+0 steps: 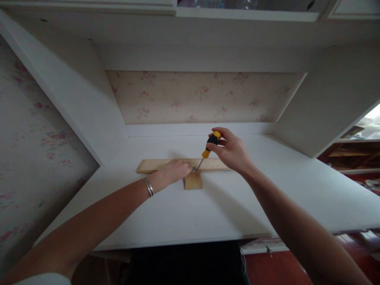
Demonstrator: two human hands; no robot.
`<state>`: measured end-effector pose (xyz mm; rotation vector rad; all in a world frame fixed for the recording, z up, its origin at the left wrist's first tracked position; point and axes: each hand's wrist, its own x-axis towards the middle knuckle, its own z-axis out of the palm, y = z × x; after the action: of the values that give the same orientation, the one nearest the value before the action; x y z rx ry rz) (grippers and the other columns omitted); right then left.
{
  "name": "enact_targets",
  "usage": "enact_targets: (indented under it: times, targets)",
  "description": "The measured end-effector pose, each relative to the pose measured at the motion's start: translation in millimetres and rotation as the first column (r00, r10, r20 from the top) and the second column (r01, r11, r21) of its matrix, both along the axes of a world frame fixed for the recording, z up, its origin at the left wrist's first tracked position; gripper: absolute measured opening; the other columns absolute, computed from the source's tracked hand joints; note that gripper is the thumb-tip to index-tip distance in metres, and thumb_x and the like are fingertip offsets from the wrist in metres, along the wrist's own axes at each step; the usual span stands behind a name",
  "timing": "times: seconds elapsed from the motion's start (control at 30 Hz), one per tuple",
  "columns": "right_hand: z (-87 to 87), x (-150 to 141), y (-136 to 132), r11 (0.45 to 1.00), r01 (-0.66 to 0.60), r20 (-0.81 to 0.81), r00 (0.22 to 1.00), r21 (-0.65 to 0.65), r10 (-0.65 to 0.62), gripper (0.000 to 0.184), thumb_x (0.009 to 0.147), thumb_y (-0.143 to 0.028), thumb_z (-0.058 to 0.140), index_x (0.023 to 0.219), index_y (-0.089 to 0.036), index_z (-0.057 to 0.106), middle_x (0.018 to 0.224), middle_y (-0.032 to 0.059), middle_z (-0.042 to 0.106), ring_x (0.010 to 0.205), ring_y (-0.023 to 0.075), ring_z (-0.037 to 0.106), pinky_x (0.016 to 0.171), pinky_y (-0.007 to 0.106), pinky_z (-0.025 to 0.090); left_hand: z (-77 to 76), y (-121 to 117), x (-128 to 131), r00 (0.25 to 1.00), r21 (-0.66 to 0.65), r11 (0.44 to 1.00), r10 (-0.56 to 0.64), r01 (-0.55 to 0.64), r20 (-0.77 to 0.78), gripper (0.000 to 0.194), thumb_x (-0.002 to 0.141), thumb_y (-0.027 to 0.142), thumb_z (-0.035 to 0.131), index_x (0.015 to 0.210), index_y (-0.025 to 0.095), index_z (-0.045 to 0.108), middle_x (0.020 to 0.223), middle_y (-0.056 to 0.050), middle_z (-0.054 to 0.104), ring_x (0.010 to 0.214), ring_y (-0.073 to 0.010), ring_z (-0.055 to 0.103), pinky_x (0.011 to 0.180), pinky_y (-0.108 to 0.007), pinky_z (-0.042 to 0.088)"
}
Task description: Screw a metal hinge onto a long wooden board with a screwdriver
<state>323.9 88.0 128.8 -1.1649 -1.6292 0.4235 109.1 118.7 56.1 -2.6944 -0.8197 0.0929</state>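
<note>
My right hand (230, 150) is closed around the yellow-and-black handle of a screwdriver (212, 141), which tilts with its shaft pointing down and left. The tip meets a small metal hinge-like piece (194, 169) where a long pale wooden board (148, 165) and a small wooden block (193, 181) come together. My left hand (175, 170) presses down on the board just left of that metal piece, its fingertips beside it. What those fingertips grip, if anything, is too small to make out. The board's right end passes behind my right hand.
Everything lies on a white desktop (166, 221) enclosed by white side panels (74, 95) and an overhead shelf (204, 31). Floral wallpaper (190, 97) shows at the back. A drawer with a small knob (269, 251) sits below the front edge at right.
</note>
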Motion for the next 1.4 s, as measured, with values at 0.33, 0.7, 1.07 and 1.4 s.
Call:
enact_targets:
  times: [0.33, 0.7, 1.07, 1.4]
  targets:
    - [-5.5, -9, -2, 1.000, -0.012, 0.063, 0.998, -0.005, 0.013, 0.046, 0.076, -0.030, 0.067, 0.120, -0.021, 0.056, 0.107, 0.0068, 0.068, 0.088, 0.0196, 0.067, 0.079, 0.035, 0.057, -0.1, 0, 3, 0.953, -0.043, 0.974, 0.228, -0.224, 0.201, 0.032, 0.098, 0.022, 0.036, 0.095, 0.012, 0.066, 0.097, -0.013, 0.069, 0.080, -0.0245, 0.068, 0.066, -0.034, 0.050]
    - [21.3, -21, -26, 0.995, 0.056, 0.651, 0.753, 0.080, -0.095, 0.039, 0.090, -0.033, 0.050, 0.127, -0.019, 0.046, 0.108, 0.0104, 0.068, 0.083, 0.0240, 0.067, 0.072, 0.035, 0.048, -12.9, 52, -118, 0.691, -0.267, 0.849, 0.527, -0.456, 0.495, 0.026, 0.091, 0.029, 0.047, 0.096, 0.019, 0.071, 0.102, -0.006, 0.072, 0.095, -0.0198, 0.064, 0.085, -0.028, 0.046]
    - [71.0, -62, -12, 0.991, 0.136, 0.977, 0.211, 0.011, -0.040, 0.042, 0.089, -0.052, 0.043, 0.107, -0.019, 0.060, 0.085, 0.0167, 0.069, 0.082, 0.0351, 0.067, 0.061, 0.037, 0.044, -48.4, 91, -217, 0.412, -0.238, 0.556, 0.787, -0.796, 0.458, 0.033, 0.089, 0.031, 0.048, 0.109, 0.020, 0.072, 0.112, -0.010, 0.071, 0.100, -0.0281, 0.065, 0.083, -0.036, 0.050]
    - [80.9, -62, 1, 0.977, 0.214, 0.992, 0.130, -0.023, -0.005, 0.061, 0.089, -0.066, 0.034, 0.106, -0.017, 0.067, 0.094, 0.0192, 0.069, 0.089, 0.0360, 0.065, 0.069, 0.041, 0.045, -62.9, 109, -221, 0.405, -0.294, 0.526, 0.829, -0.798, 0.385, 0.038, 0.089, 0.032, 0.043, 0.114, 0.023, 0.070, 0.121, -0.010, 0.067, 0.106, -0.0282, 0.063, 0.086, -0.036, 0.050]
